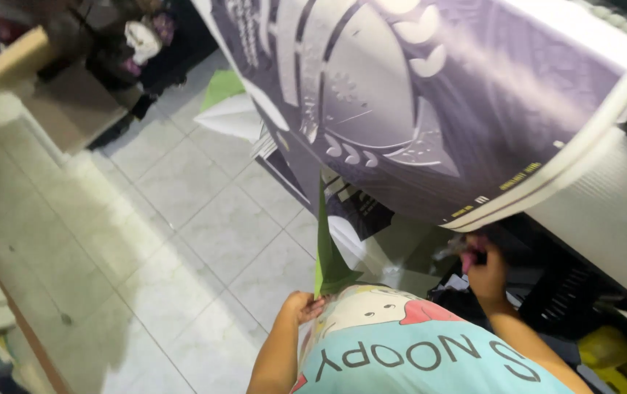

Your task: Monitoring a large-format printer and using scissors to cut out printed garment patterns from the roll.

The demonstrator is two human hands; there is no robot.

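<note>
While left hand fingers pinch green strip, right hand grips pink tool.

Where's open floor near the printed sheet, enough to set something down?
Open: the pale tiled floor, bordered by the wooden edging and the big purple printed sheet.

Crowded: around the right hand under the sheet, dark clutter and a yellow object. Left hand pinches a green strip.
</note>
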